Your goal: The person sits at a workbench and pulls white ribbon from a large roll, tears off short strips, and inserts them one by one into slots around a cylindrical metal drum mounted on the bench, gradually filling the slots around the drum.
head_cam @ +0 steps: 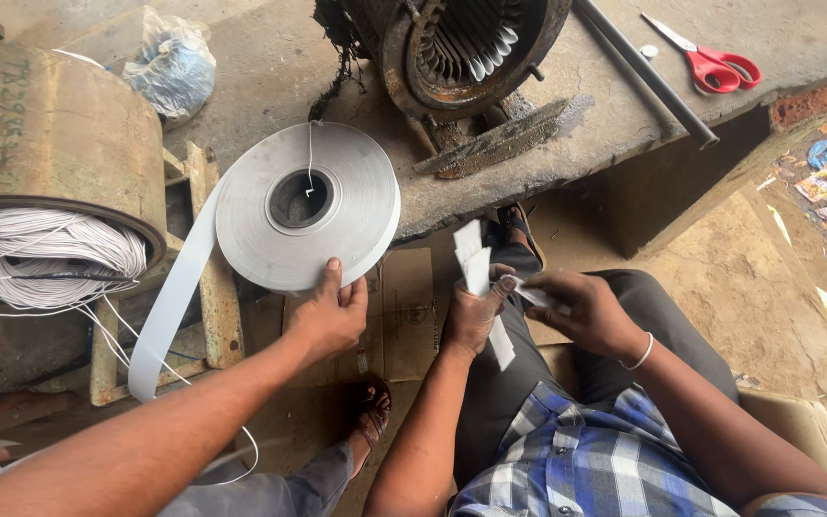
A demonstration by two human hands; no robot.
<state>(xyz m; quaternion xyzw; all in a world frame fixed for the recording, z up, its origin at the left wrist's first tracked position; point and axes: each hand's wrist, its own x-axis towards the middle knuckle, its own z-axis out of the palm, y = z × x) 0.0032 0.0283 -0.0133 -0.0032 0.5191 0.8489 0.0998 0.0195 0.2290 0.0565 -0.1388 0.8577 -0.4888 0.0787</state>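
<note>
My left hand (474, 316) is closed on several white paper strips (472, 254) that stand up from my fist and hang below it. My right hand (586, 311) pinches the end of one small white strip (531, 295) just to the right of them. Both hands hover over my lap in dark trousers. A co-worker's hand (329, 318) reaches in from the lower left and touches the bottom rim of a big roll of white paper tape (356, 196). The roll leans at the bench edge, and a loose tail (169, 306) hangs down from it.
A rusty motor stator (461, 48) lies on the concrete bench (270, 67), with a dark rod (645, 75) and red-handled scissors (715, 65) to its right. A drum holding coiled white wire (40, 254) stands at left, a plastic bag (172, 67) behind it. Cardboard (404, 306) covers the ground.
</note>
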